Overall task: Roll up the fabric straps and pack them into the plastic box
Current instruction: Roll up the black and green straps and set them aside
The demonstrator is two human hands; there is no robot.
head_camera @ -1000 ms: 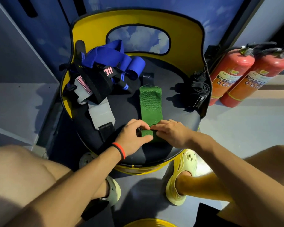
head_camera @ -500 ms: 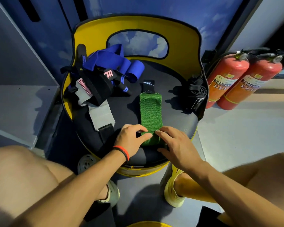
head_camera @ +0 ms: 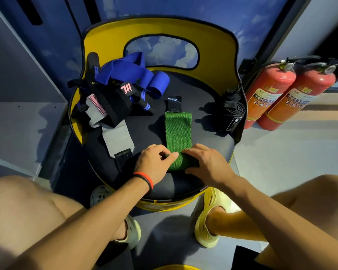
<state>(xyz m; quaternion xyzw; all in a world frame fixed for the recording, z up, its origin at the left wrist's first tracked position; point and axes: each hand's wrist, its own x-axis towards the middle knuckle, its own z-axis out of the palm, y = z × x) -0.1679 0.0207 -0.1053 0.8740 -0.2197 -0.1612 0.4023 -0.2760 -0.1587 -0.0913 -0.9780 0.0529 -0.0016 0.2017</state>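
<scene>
A green fabric strap (head_camera: 177, 131) lies lengthwise on the black seat of a yellow chair (head_camera: 207, 133), its near end wound into a small roll. My left hand (head_camera: 154, 162) pinches the roll's left side. My right hand (head_camera: 205, 162) presses on its right side and covers part of it. A black tab sticks out of the strap's far end. A grey strap (head_camera: 117, 137) lies to the left. Blue straps (head_camera: 125, 75) and black straps (head_camera: 109, 98) are piled at the back left. A rolled black strap (head_camera: 232, 110) stands at the seat's right edge. No plastic box is in view.
Two red fire extinguishers (head_camera: 277, 94) stand on the floor right of the chair. The chair's yellow backrest (head_camera: 160, 26) rises behind the seat. My knees and feet in pale yellow clogs (head_camera: 209, 221) flank the seat's front. A grey ledge (head_camera: 23, 129) runs along the left.
The roll at the green strap's near end has grown thicker and moved a little farther along the strap. Both hands shifted with it.
</scene>
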